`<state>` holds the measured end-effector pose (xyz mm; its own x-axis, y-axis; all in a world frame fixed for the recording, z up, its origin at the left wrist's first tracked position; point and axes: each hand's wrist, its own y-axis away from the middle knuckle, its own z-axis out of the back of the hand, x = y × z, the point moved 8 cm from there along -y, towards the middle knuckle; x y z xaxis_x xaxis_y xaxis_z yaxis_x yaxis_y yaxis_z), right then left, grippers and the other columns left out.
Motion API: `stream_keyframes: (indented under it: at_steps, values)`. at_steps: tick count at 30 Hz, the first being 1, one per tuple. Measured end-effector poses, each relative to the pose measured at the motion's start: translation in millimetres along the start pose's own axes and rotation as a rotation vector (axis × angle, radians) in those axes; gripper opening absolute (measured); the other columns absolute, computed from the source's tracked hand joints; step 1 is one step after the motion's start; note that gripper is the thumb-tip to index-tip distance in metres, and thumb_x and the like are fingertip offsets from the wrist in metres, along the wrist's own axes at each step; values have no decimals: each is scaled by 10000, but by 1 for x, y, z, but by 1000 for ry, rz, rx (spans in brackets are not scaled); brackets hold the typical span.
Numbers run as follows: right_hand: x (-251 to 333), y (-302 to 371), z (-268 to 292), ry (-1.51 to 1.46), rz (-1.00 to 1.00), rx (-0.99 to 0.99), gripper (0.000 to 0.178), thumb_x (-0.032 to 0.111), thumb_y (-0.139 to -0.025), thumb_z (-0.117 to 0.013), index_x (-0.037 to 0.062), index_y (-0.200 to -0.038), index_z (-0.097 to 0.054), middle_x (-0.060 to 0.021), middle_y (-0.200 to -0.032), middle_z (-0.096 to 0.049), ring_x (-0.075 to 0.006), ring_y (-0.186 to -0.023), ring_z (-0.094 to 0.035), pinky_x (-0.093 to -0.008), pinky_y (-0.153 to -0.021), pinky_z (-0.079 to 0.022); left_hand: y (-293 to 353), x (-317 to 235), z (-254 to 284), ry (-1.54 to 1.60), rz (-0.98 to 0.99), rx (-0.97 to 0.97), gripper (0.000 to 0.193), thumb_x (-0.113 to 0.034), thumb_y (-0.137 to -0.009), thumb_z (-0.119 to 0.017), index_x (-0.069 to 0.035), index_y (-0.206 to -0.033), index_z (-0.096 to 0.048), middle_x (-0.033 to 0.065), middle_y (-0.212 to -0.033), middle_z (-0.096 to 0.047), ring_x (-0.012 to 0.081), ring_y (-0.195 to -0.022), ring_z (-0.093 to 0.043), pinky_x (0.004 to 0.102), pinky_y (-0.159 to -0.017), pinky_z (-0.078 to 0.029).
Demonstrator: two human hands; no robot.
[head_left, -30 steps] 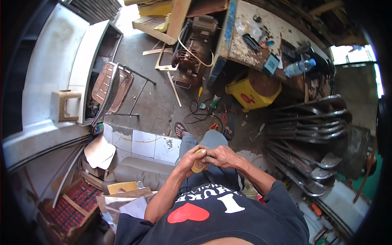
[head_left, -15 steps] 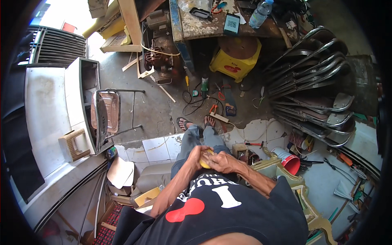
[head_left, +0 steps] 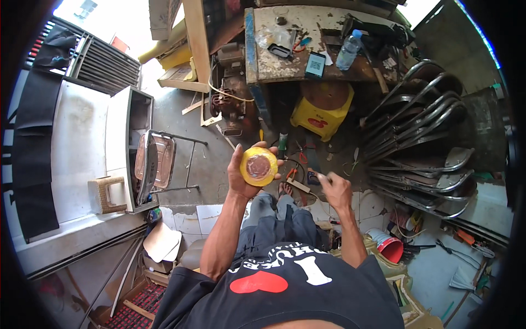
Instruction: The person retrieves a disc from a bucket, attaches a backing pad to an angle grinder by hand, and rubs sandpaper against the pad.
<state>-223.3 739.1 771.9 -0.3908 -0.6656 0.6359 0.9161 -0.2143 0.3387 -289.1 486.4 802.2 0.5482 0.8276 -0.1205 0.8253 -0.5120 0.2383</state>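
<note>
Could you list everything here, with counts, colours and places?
Round disc: one, yellow and brownish, centre
Workbench: one, worn white, top centre
Code panel: one, dark, on workbench
Bottle: one, clear, on workbench
Low stool: one, yellow, beneath workbench
Machine: one, rusty brown, left of workbench
Stacked chairs: several, silver and brown, right
Metal-framed chair: one, brown, left
Bucket: one, red and white, lower right
Power strip: one, white, floor
Cabinet: one, white, left
T-shirt: one, black, bottom
Left hand: one, bare, holding disc
Right hand: one, bare, apart

Left fingers (head_left: 280, 163) partly hidden by yellow disc (head_left: 259, 151), shirt (head_left: 301, 296) cut off
</note>
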Motion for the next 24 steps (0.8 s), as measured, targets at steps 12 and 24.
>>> stream_keyframes:
  at_steps: [12, 24]
  values:
    - [164, 37, 62, -152, 690, -264, 357, 161, -850, -752, 101, -1199, -708, -108, -1155, -603, -309, -1084, -541, -418, -952, -463, -27, 55, -40, -446, 91, -65, 612, -557, -1042, -371, -42, -1298, -580, 119, -1205, -654, 205, -1058, -666, 370, -900, -565]
    - [144, 27, 61, -225, 796, -118, 189, 109, -776, -778, 45, -923, -680, -94, -923, -598, -298, -886, -547, -410, -786, -468, -20, 62, -39, -1091, 245, -109, 497, -459, -1060, -450, -17, -1189, -638, 38, -969, -679, 125, -916, -643, 257, -808, -510]
